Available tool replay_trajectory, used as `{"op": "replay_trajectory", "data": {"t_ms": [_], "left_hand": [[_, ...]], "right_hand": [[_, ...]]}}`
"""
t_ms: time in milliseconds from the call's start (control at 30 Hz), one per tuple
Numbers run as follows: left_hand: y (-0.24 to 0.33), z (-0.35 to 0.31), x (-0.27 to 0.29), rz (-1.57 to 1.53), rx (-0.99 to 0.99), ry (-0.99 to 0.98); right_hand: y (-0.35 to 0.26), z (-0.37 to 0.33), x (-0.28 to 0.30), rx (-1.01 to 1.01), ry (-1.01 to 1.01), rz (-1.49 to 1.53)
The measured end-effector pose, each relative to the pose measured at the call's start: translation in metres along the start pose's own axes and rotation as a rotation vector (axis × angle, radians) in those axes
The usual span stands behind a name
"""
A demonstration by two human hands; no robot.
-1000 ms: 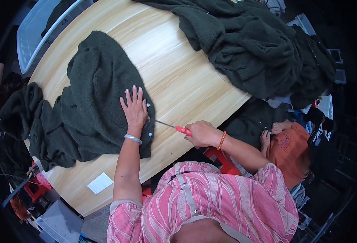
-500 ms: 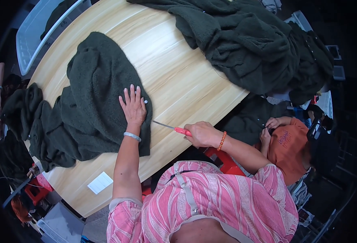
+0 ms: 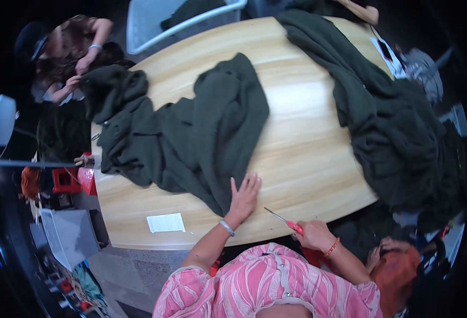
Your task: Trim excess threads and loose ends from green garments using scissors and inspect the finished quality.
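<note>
A dark green, fleecy garment (image 3: 220, 114) lies bunched across the left and middle of the table. At its near right edge, my left hand (image 3: 243, 197) rests with the fingers spread, partly over the bare wood. My right hand (image 3: 314, 235) is closed around the red handle of a pointed tool (image 3: 296, 228). Its thin metal shaft points up and left, toward my left hand, and its tip is apart from the cloth. Whether the tool is an awl or a screwdriver I cannot tell.
More dark green garments (image 3: 398, 127) are heaped on the right. A white paper slip (image 3: 165, 223) lies near the front edge of the wooden table (image 3: 302, 132). Beyond stands a clear plastic bin (image 3: 138, 26). One co-worker (image 3: 77, 45) handles cloth at left; another (image 3: 398, 270) sits right.
My view has swung to the left, bringing the left co-worker into sight. My left hand has slid off the cloth's middle to its near edge. My right hand still holds the tool.
</note>
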State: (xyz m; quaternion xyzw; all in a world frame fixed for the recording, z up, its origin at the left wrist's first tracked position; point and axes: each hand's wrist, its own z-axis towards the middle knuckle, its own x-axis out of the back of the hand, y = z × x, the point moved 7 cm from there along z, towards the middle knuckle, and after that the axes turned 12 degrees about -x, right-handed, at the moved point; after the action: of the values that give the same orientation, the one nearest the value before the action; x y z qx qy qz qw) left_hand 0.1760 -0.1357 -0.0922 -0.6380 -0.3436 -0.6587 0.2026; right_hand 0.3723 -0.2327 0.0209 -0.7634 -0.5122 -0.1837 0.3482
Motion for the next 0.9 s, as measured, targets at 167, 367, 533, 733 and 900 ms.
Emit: {"op": "replay_trajectory", "data": {"t_ms": [167, 367, 533, 733, 900], "left_hand": [[0.001, -0.015, 0.018, -0.191, -0.086, 0.117], [-0.083, -0.046, 0.062, -0.204, 0.635, 0.243], [-0.192, -0.075, 0.052, -0.728, 0.683, 0.576], [-0.359, -0.089, 0.209, -0.691, 0.729, 1.175], [-0.439, -0.151, 0.317, 0.336, 1.223, 1.142]], "right_hand": [[-0.012, 0.015, 0.022, -0.076, 0.131, 0.102], [-0.015, 0.021, 0.040, -0.102, 0.283, 0.145], [-0.018, 0.037, 0.049, -0.153, 0.270, 0.155], [0.031, 0.043, 0.092, -0.375, 0.428, 0.256], [0.089, 0.054, 0.139, -0.498, 0.534, 0.354]]}}
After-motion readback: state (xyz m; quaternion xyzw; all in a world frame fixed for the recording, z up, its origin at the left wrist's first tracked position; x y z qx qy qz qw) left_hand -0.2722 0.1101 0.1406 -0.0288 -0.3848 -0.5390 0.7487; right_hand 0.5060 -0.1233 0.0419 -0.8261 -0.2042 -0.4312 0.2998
